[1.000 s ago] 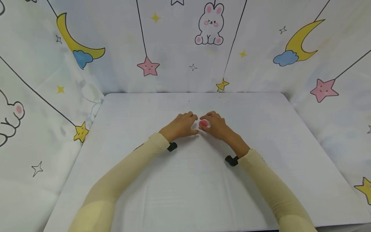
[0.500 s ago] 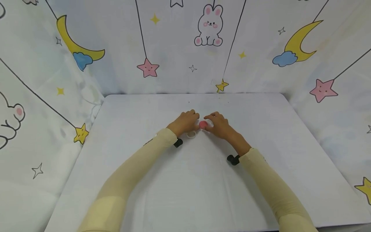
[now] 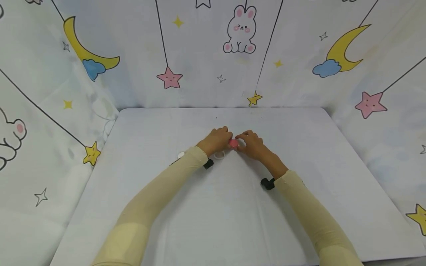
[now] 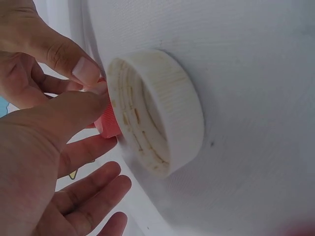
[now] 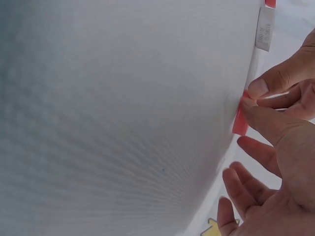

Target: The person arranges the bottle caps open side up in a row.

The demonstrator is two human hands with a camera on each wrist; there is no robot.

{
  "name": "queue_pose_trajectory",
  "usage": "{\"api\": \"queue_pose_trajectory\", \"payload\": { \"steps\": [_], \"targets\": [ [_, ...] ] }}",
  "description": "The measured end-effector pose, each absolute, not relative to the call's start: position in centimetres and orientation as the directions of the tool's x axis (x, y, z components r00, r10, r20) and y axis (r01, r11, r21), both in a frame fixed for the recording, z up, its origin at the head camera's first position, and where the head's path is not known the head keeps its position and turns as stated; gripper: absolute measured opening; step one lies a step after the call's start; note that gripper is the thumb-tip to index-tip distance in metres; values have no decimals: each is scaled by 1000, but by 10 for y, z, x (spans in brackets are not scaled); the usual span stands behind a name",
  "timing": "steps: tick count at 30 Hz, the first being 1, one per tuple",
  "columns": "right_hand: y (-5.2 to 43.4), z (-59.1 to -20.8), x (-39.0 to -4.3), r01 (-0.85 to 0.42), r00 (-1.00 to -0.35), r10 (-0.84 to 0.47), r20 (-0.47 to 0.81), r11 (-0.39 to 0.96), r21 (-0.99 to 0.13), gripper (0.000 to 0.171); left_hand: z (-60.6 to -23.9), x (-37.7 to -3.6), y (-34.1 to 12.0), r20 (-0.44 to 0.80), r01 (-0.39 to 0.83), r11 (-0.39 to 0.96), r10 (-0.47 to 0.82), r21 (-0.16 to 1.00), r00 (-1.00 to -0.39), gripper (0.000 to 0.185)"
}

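Observation:
A small red bottle cap (image 3: 233,143) sits between my two hands near the middle of the table, its ribbed side showing in the left wrist view. My left hand (image 3: 216,141) pinches it from the left with thumb and index finger. From the other side my right hand (image 3: 252,146) pinches it too, thumb against it and index finger curved close. The remaining fingers of both hands are loosely bent. Just below my left hand lies a white bottle cap (image 4: 177,113) with its hollow side up and brownish marks inside; the head view shows it as a ring.
A white round piece (image 3: 181,154) lies beside my left sleeve, partly covered. In the right wrist view a white piece with small print (image 5: 265,29) has something red (image 5: 270,3) behind it. A printed cloth (image 3: 206,55) rises behind the white table (image 3: 213,207).
My left hand has moved right and taken hold of the red bottle cap beside my right hand. The white cap came into view below it. My right hand has shifted slightly right.

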State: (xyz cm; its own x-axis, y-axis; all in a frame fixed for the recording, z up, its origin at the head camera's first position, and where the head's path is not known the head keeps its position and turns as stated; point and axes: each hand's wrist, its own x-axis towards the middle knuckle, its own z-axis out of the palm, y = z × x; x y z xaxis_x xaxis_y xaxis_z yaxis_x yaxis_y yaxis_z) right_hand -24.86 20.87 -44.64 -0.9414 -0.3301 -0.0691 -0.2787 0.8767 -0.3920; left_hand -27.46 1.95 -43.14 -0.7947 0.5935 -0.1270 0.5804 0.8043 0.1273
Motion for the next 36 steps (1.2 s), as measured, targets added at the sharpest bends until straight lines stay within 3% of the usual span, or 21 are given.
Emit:
{"api": "queue_pose_trajectory", "payload": {
  "steps": [36],
  "targets": [
    [206, -444, -246, -343, -923, -384, -32, 856, -387, 39, -432, -272, 20, -129, 572, 810, 586, 129, -800, 40]
  ]
}}
